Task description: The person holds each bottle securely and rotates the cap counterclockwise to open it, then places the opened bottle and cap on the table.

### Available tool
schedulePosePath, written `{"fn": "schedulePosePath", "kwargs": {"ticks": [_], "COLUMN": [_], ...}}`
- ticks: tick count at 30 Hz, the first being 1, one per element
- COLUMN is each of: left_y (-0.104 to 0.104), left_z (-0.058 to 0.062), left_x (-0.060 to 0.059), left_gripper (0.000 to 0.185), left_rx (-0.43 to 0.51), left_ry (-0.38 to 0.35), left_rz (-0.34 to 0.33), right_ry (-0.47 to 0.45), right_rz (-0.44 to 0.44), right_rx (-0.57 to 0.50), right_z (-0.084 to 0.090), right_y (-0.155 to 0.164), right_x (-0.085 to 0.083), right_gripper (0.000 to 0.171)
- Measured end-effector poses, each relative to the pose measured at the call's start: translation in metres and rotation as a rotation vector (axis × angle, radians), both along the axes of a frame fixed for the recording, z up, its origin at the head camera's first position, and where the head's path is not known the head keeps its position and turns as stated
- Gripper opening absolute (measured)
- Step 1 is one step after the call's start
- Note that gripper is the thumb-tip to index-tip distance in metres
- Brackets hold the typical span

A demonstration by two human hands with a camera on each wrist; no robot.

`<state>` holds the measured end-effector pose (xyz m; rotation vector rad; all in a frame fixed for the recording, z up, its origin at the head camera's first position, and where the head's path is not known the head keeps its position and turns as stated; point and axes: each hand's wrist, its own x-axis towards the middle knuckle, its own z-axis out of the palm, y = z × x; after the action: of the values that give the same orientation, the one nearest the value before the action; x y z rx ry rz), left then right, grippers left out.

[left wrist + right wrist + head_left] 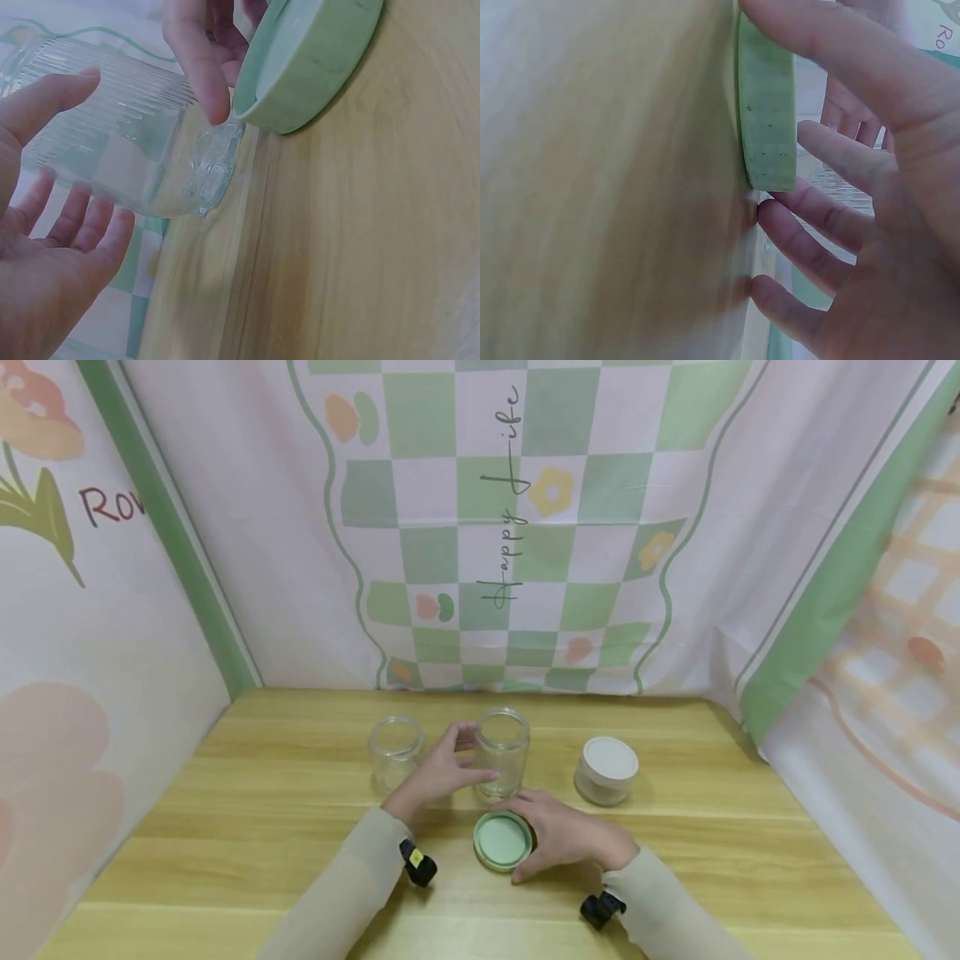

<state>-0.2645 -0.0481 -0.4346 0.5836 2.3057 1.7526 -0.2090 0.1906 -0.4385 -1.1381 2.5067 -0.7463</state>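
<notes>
Head view: on the counter (225, 860), the left hand (442, 770), loosely spread, stands beside the tall glass jar (504, 756); the right hand (561, 831) spreads around the upturned green lid (503, 841) in front. Left wrist: thumb and fingers flank the jar, unclasped. Right wrist: fingers splay past the lid, gripping nothing.

The head view is bright and evenly lit, with faint soft shadows on the surface (225, 827) and wide-angle stretch toward its edges. Both wrist views look dimmer, hazy and bluish; small highlights dot the glass jar (139, 154), and broad blurred shadow spreads beside the green lid (769, 112).
</notes>
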Motion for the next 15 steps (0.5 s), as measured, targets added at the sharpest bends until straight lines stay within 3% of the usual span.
{"fn": "schedulePosePath", "kwargs": {"ticks": [7,15], "left_y": [-0.0004,-0.0036], "left_z": [0.0005,0.0086], "left_x": [0.0004,0.0048], "left_gripper": [0.089,0.089], "left_rx": [-0.01,-0.046], "left_ry": [0.011,0.046], "left_rz": [-0.005,-0.019], "right_ry": [-0.002,-0.078], "right_rz": [0.0,-0.033], "right_rx": [-0.02,-0.09], "right_z": [0.0008,0.0029], "right_y": [0.0016,0.0088], "right_x": [0.0021,0.0008], "right_gripper": [0.094,0.087]}}
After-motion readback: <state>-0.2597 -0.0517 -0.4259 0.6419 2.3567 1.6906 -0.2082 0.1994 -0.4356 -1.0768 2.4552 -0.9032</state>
